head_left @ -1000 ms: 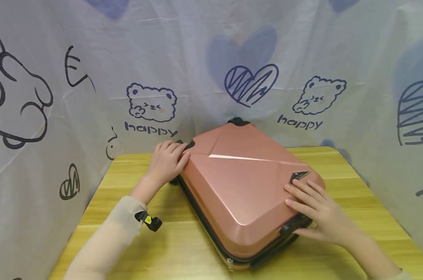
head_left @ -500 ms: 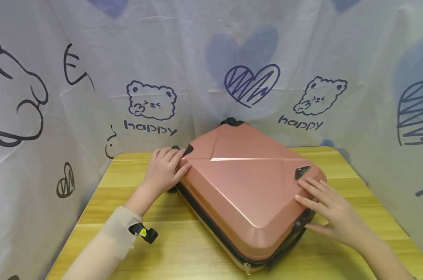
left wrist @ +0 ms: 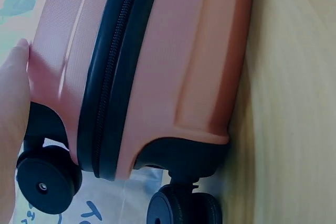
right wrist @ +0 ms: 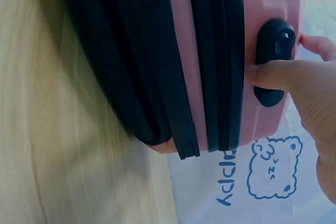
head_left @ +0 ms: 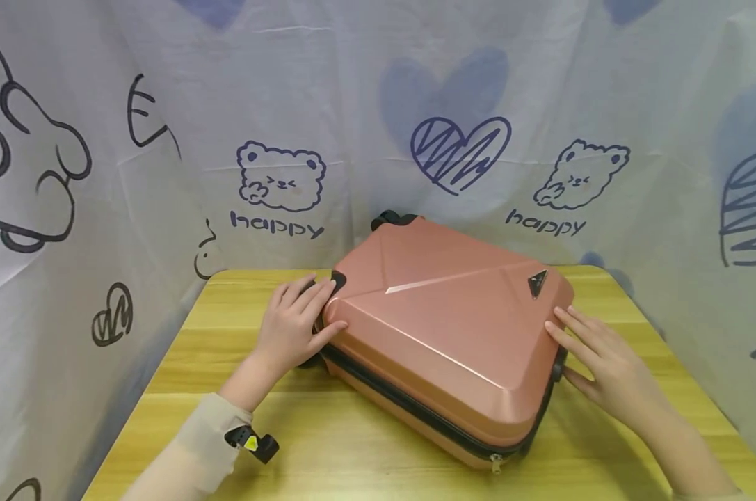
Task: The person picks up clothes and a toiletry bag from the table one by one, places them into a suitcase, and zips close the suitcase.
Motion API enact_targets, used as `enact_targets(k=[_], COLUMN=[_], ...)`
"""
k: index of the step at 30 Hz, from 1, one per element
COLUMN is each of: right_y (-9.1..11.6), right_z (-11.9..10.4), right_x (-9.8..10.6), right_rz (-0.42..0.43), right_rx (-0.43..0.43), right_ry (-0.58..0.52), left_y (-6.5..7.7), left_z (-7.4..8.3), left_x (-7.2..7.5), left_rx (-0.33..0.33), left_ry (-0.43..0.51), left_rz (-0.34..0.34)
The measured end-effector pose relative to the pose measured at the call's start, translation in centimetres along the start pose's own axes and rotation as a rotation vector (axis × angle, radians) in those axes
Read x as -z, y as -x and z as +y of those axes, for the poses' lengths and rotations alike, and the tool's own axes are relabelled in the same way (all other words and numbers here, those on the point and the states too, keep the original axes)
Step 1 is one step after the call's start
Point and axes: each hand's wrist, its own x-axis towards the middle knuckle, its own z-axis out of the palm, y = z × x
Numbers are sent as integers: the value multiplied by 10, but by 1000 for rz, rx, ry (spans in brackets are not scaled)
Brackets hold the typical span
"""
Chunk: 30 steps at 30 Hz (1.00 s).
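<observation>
A pink hard-shell suitcase (head_left: 440, 299) lies flat on the wooden table, turned at an angle. My left hand (head_left: 293, 323) holds its left corner by the black wheels, thumb on the near side. Two black wheels, an upper one (left wrist: 50, 182) and a lower one (left wrist: 181, 205), show in the left wrist view. On the right end my right hand (head_left: 612, 365) grips the upper edge, fingertips on top. Its thumb presses the side beside a black oval lock (right wrist: 275, 51). A zipper pull (head_left: 496, 463) hangs at the near corner; a triangular badge (head_left: 537, 283) marks the lid.
The yellow wood-grain table (head_left: 208, 376) extends around the suitcase. A white cloth printed with hearts and bears (head_left: 352, 104) hangs behind it and along both sides. A black strap with a small device (head_left: 252, 443) sits on my left sleeve.
The suitcase has turned counterclockwise on the table: its near corner swung right and its right end moved away from me. Both hands stayed on it; the right moved right, the left slightly nearer.
</observation>
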Motion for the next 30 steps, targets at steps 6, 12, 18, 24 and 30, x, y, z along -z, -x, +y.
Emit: enact_targets(k=[6, 12, 18, 24, 30], right_y=[-4, -9, -13, -19, -31], right_z=[7, 14, 20, 13, 0], right_x=[-3, -3, -5, 0, 1], right_rz=[-89, -216, -252, -242, -135], right_rx=[-51, -119, -139, -160, -123], right_ry=[40, 32, 11, 40, 7], left_y=[5, 10, 15, 17, 18], left_z=[7, 13, 18, 26, 33], left_x=[0, 1, -3, -7, -7], left_rx=[-5, 5, 12, 34, 53], left_ry=[47, 75, 105, 111, 82], left_rz=[45, 56, 89, 138, 184])
